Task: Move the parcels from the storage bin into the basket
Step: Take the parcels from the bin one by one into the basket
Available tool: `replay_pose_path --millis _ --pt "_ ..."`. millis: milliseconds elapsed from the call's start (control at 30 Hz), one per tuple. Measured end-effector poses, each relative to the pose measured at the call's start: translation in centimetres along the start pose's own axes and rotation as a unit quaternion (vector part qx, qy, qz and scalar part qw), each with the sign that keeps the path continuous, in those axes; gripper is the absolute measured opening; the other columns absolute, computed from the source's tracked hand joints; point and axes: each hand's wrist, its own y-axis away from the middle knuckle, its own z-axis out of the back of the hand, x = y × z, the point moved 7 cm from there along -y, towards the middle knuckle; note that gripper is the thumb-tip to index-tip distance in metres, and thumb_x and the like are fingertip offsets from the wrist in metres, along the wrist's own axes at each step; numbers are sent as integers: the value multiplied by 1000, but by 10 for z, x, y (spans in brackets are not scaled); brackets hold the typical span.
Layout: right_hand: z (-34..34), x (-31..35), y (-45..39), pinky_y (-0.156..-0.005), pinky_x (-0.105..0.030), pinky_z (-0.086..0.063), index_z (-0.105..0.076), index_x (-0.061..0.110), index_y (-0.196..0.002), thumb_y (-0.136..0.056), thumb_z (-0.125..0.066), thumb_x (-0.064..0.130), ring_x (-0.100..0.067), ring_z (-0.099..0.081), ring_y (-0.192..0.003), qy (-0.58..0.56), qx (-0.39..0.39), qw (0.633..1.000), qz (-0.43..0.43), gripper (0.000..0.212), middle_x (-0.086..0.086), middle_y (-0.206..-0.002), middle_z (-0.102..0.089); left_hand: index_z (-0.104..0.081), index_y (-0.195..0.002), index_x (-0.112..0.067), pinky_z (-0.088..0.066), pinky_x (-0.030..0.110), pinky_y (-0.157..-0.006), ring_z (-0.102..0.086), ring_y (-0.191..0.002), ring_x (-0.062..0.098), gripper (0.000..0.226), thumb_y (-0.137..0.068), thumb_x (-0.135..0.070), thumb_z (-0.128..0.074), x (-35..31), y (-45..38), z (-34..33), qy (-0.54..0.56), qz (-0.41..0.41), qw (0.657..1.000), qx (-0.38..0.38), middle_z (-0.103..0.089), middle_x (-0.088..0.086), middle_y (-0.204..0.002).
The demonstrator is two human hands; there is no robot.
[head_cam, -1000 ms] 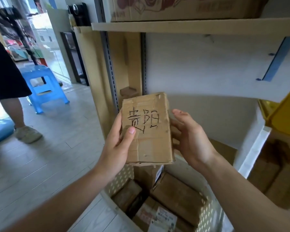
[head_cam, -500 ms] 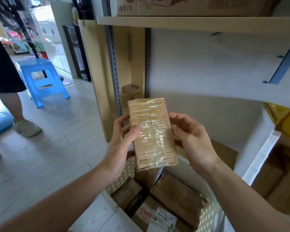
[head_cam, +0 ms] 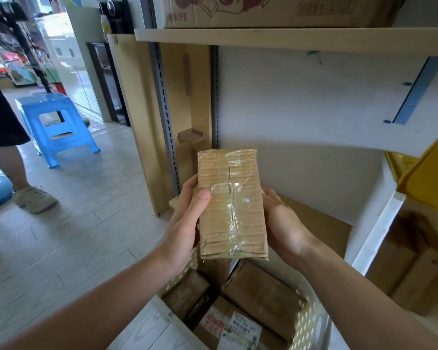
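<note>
A small brown cardboard parcel with clear tape across its face is held upright in front of me. My left hand grips its left edge, thumb on the front. My right hand holds its right edge with fingers curled behind. Directly below stands a white perforated basket with several cardboard parcels inside, one bearing a printed label. A yellow storage bin sits at the right edge on a white shelf.
A shelving unit with a big carton on top rises ahead. More brown boxes fill the lower right shelf. To the left, on the tiled floor, stand a blue plastic stool and a person's legs.
The parcel has been turned in my hands: the handwritten face was toward me, now the taped face is. My right hand has closed on its right edge.
</note>
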Motion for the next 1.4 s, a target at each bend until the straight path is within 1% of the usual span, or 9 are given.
replay_pose_path --millis 100,233,333,400,467,600,733,833,1400 --pt "19 3 4 -86 -45 -60 -60 27 -133 -100 -54 47 -20 -72 -99 30 -116 993 2 39 1 -114 -73 -58 -128 -42 -52 48 -104 -67 -116 13 27 -104 -36 -46 4 -3 5 -15 14 999 -39 -72 -10 -120" --pt "29 20 17 -86 -39 -56 -65 23 -123 -101 -57 27 -11 -68 -98 70 -191 978 48 24 8 -107 -72 -48 -129 -58 -55 42 -97 -64 -118 11 41 -107 -24 -45 4 -4 13 -82 10 993 -81 -65 -5 -128" --pt "27 33 27 -78 -34 -56 -64 27 -120 -98 -61 25 -10 -67 -98 85 -201 970 109 22 11 -106 -70 -51 -123 -47 -58 48 -87 -71 -101 19 26 -106 -27 -46 0 -4 15 -84 3 992 -95 -73 1 -111" --pt "24 40 31 -78 -31 -57 -64 29 -113 -94 -69 25 -8 -68 -95 86 -200 966 141 20 11 -103 -71 -53 -120 -36 -55 55 -94 -71 -103 26 22 -100 -44 -52 -2 -2 12 -26 15 996 -81 -75 0 -104" --pt "21 43 33 -80 -32 -59 -66 28 -107 -91 -74 24 -10 -70 -92 86 -194 965 155 18 9 -99 -72 -48 -124 -32 -52 56 -100 -71 -107 25 46 -88 -55 -64 -1 0 8 3 28 999 -47 -75 0 -106" --pt "18 46 34 -80 -34 -59 -64 21 -104 -95 -69 22 -13 -71 -93 75 -175 969 157 10 8 -99 -73 -37 -132 -33 -55 53 -97 -72 -108 24 68 -76 -27 -75 0 2 2 -7 26 1000 2 -75 1 -112" --pt "-1 41 34 -60 -26 -57 -45 14 -115 -102 -60 17 -16 -74 -77 -77 -46 993 75 21 -9 -104 -74 -38 -132 -36 -53 56 -99 -70 -112 29 63 -79 -25 -70 3 2 1 3 13 1000 4 -74 2 -115" --pt "-5 43 37 -60 -24 -58 -41 14 -122 -101 -60 17 -16 -76 -79 -57 -13 995 75 28 -4 -99 -75 -39 -131 -35 -53 59 -99 -70 -112 31 58 -81 -25 -66 5 1 3 18 9 1000 -7 -73 5 -117" --pt "0 46 39 -63 -23 -58 -47 7 -118 -96 -67 16 -14 -75 -86 -35 -54 990 123 31 -10 -121 -65 -38 -136 -37 -54 59 -96 -70 -113 28 58 -84 -33 -64 1 1 2 10 8 1000 -10 -72 4 -122"
